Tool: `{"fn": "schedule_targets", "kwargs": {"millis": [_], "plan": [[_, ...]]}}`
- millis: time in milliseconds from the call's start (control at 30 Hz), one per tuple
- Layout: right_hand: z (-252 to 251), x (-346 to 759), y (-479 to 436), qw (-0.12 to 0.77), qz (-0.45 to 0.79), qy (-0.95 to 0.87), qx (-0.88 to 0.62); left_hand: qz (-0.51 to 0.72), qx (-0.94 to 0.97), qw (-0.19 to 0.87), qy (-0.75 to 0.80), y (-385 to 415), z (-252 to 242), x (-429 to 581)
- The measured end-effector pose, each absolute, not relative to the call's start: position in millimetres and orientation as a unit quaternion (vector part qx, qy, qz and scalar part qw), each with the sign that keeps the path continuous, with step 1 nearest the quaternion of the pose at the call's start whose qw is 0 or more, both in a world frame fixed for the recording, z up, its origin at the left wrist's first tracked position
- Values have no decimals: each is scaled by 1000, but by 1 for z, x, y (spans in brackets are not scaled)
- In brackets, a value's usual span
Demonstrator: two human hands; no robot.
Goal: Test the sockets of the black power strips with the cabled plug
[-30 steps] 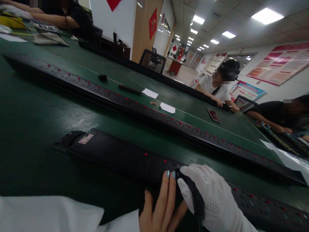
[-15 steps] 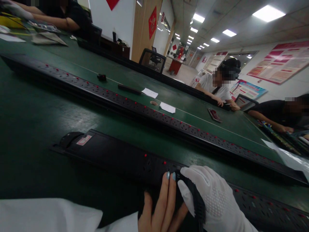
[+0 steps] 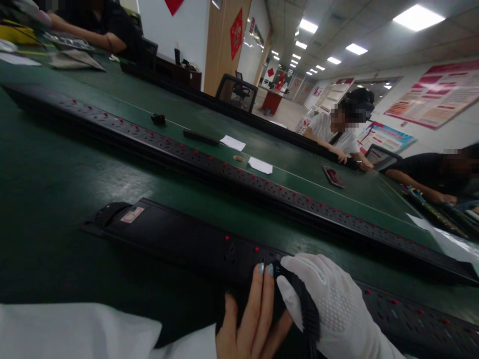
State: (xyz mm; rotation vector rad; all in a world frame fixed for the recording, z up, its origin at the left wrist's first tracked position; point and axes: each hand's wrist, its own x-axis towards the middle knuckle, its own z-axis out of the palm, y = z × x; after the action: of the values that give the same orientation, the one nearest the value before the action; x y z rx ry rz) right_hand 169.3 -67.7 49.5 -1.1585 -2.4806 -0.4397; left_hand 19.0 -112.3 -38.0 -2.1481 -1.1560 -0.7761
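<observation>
A long black socket strip (image 3: 179,229) with red dots and a small white-and-red label (image 3: 132,214) lies across the near part of the green table. My left hand (image 3: 254,319), bare with pale blue nails, rests with its fingers spread, two fingertips on the strip's face. Just right of them, my right hand (image 3: 333,299) in a white dotted glove grips a black plug (image 3: 290,279) against the strip, its thick cord hanging toward me. The plug's front face is hidden against the strip.
Beyond lies a second, longer socket strip (image 3: 232,174). Farther back on the green table (image 3: 48,164) are a small black part (image 3: 158,119), paper slips (image 3: 260,165), a phone (image 3: 333,177) and another black strip (image 3: 262,124). People sit at the far side, left and right.
The view has shifted very slightly. Both hands keep their places at the strip, and the plug stays in my right hand.
</observation>
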Motion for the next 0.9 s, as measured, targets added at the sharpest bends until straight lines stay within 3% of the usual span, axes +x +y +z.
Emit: {"fn": "schedule_targets", "kwargs": {"millis": [900], "plan": [[47, 170, -67, 185, -137, -876, -423, -291, -801, 297, -432, -112, -39, 19]]}}
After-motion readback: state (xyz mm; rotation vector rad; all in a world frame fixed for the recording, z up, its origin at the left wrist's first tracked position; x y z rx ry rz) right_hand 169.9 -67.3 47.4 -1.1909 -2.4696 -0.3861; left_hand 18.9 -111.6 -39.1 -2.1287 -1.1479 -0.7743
